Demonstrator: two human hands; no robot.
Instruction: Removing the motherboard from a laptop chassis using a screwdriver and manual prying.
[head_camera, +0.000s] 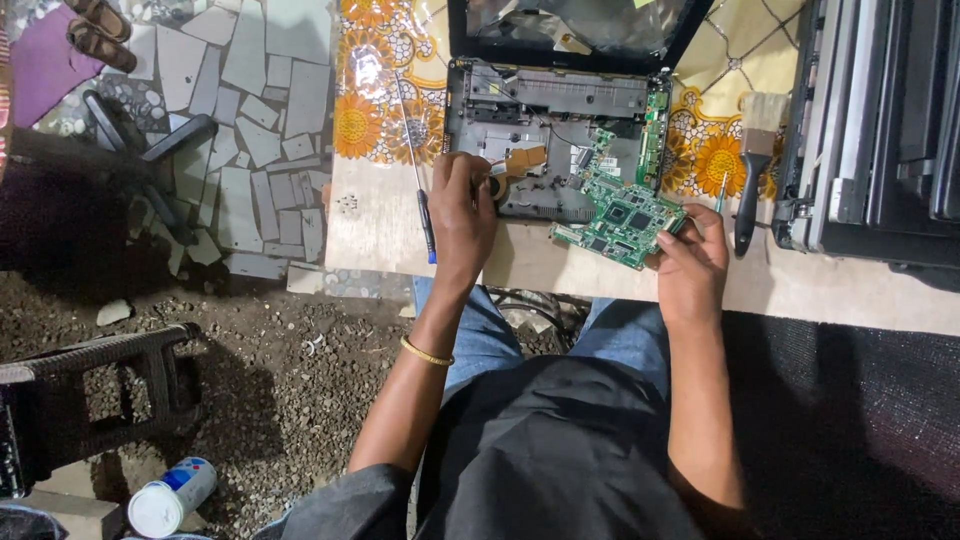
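One head-worn view looks steeply down from close above — table edge mid-frame, gravel floor at lower left.

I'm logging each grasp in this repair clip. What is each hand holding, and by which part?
The right hand holds the green circuit board by its near right corner. The left hand rests on the open laptop base; whether it grips anything cannot be told.

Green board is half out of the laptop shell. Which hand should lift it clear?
Right. The right hand already grips the green circuit board at its near edge, tilted off the laptop base. The left hand is braced on the base, probably best kept there.
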